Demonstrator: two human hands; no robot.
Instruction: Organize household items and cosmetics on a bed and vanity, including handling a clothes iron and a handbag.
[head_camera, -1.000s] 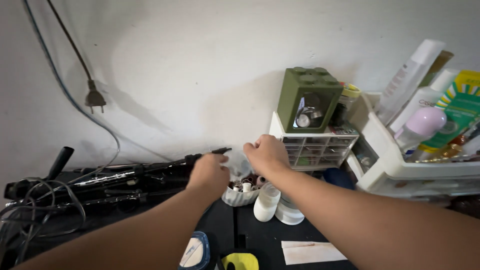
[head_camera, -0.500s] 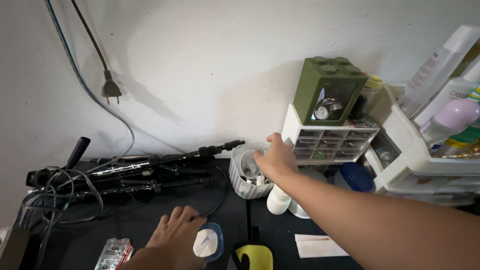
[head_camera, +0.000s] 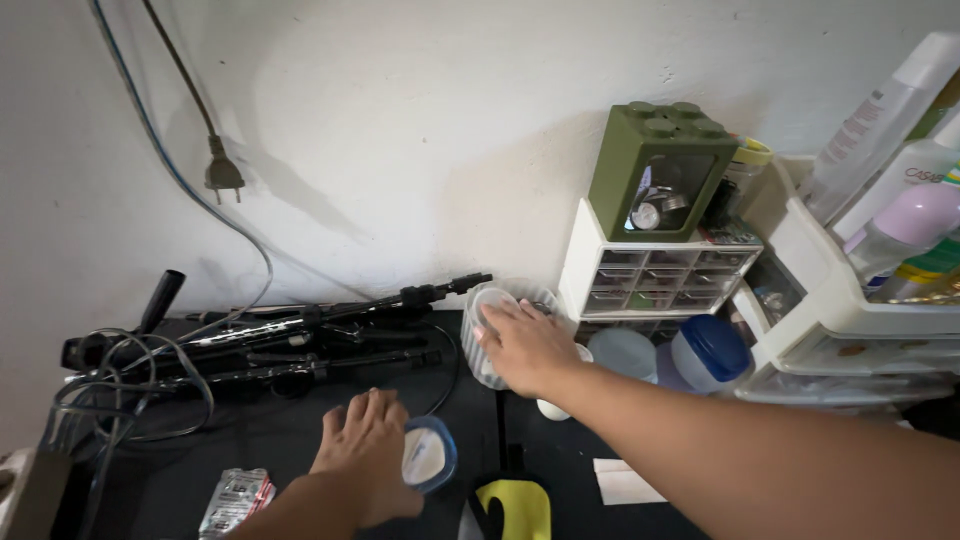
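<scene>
Your right hand (head_camera: 522, 345) has dropped flat onto the ribbed white cup (head_camera: 492, 345); left of that cup, your left hand (head_camera: 368, 445) grips the blue-rimmed lid (head_camera: 428, 455). Next, bring the lid over.

Bare black tabletop (head_camera: 270, 440) lies open between the left hand (head_camera: 365, 450) and the folded black tripods (head_camera: 270, 345) at the far left. On the right it is crowded: ribbed white plastic cup (head_camera: 478, 345), white mini-drawer unit (head_camera: 650, 280), blue-lidded jar (head_camera: 708, 352), white organiser tray (head_camera: 850, 320). The right hand (head_camera: 525, 345) covers the cup.

The right hand (head_camera: 525, 345) hides the ribbed white cup (head_camera: 478, 345)'s contents; bottles (head_camera: 880, 110) run off-frame.
</scene>
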